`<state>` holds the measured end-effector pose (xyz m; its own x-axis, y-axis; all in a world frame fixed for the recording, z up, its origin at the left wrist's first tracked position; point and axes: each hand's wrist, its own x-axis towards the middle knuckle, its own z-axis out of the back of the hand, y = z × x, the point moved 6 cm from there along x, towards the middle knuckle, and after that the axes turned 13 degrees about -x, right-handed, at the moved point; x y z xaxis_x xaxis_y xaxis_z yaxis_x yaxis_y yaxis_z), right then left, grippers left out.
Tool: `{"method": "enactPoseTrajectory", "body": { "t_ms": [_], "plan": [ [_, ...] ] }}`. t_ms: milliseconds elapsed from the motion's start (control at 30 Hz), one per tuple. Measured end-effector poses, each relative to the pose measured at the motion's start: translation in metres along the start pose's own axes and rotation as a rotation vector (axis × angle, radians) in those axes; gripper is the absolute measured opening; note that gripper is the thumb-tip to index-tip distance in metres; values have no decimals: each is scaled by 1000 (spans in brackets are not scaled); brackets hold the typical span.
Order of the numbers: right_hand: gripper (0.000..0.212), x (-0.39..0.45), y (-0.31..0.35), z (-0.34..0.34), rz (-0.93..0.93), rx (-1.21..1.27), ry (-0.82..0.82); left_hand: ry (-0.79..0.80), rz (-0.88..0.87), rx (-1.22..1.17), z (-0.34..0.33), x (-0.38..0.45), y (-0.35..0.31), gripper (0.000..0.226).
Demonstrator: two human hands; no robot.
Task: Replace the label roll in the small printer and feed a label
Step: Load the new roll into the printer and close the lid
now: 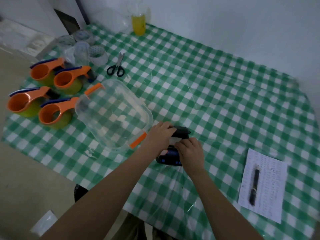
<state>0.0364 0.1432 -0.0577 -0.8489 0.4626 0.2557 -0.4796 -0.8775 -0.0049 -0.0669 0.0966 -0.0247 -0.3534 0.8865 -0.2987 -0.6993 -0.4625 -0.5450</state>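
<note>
Small black printer (173, 149) sits low centre of frame on green checked tablecloth (225, 94), lid raised at far end. White label strip (175, 140) lies across open bay. Left hand (160, 134) reaches in from lower left, forearm extended, fingers curled over printer's far left edge, touching strip. Right hand (190, 152) comes from lower right, palm down, fingertips pressing strip's right end; grip itself hidden. Hands close together. Clear plastic container (113, 113) just left of printer.

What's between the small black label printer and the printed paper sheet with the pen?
Head view: only bare green-checked tablecloth between the small black label printer and the printed paper sheet.
</note>
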Motion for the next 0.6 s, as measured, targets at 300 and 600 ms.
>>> {"method": "enactPoseTrajectory", "body": {
  "t_ms": [300, 600],
  "plan": [
    [24, -11, 1, -1, 11, 28, -58, -38, -35, -151, -15, -21, 12, 43],
    [14, -14, -3, 0, -87, 121, -38, 12, 6, -153, -31, -28, 17, 41]
  ]
}}
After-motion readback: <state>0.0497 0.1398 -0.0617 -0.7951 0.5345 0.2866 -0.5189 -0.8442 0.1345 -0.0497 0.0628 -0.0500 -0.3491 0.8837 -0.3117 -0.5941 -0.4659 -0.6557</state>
